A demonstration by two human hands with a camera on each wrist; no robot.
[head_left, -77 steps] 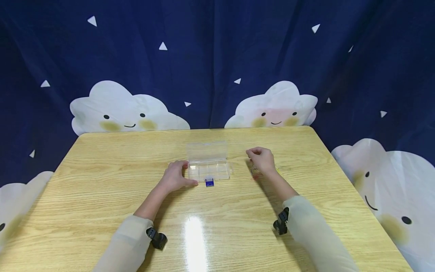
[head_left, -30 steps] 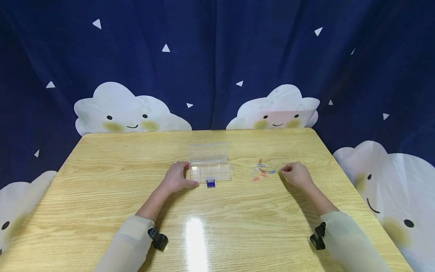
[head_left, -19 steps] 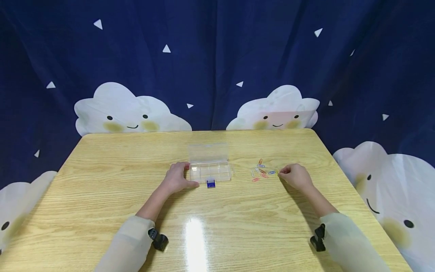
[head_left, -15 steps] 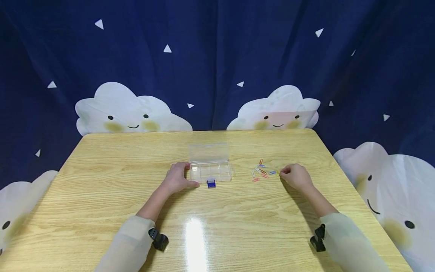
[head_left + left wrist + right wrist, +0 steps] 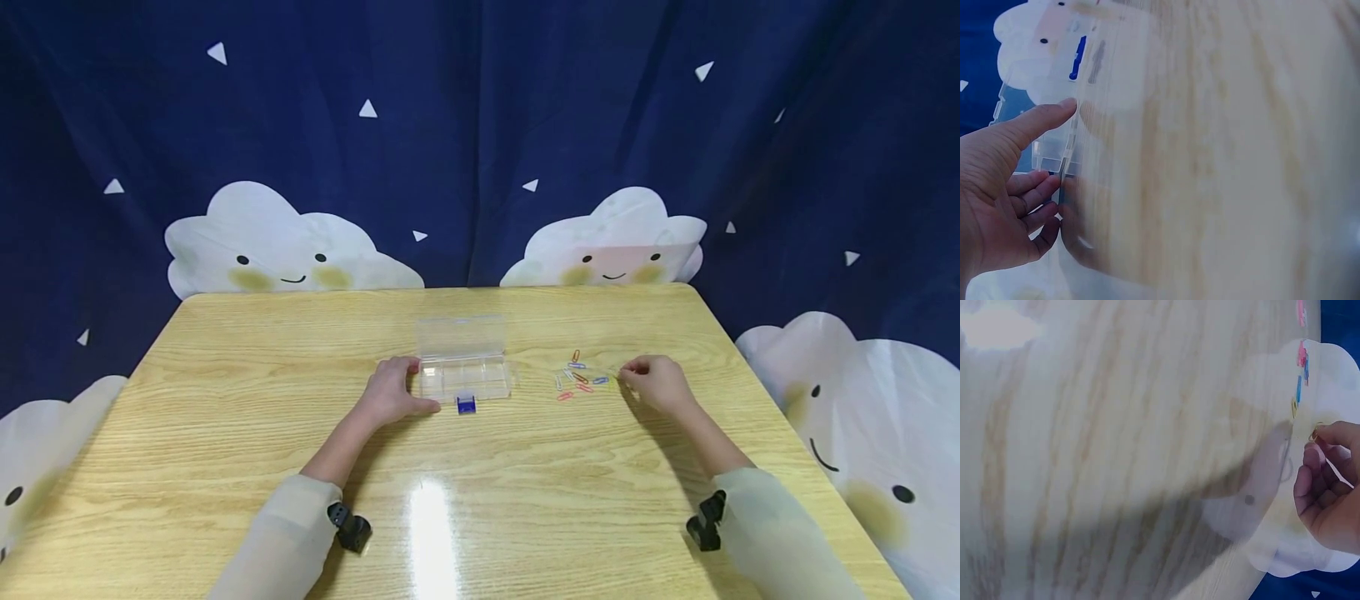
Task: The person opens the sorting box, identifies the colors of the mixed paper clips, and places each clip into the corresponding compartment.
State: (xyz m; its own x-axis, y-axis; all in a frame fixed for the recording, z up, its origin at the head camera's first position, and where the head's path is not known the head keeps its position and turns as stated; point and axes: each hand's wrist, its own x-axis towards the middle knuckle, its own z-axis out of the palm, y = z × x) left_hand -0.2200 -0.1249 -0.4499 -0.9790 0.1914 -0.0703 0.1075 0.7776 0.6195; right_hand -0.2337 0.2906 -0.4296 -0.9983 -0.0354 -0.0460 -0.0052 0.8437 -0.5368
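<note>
My left hand (image 5: 392, 390) grips the left end of a clear plastic compartment box (image 5: 465, 379), thumb at the front edge and fingers at the back. The box's lid (image 5: 461, 337) stands open at the back, and a blue latch (image 5: 466, 405) hangs at its front. In the left wrist view the thumb lies along the near side of the box. My right hand (image 5: 656, 382) pinches a yellow paper clip (image 5: 1314, 434) between thumb and fingertip, just above the table. Left of that hand, several red, pink, blue and white paper clips (image 5: 580, 378) lie scattered.
A wood-grain table (image 5: 525, 483) spans the front, with glare near its front middle. Behind it hangs a dark blue curtain (image 5: 450, 125) with clouds and white triangles. Another yellow clip (image 5: 1294, 407) lies close to the blue one (image 5: 1299, 389) in the right wrist view.
My right hand has moved right from over the paper clips to their right end, then risen slightly with the yellow clip in its fingertips. My left hand has stayed on the box.
</note>
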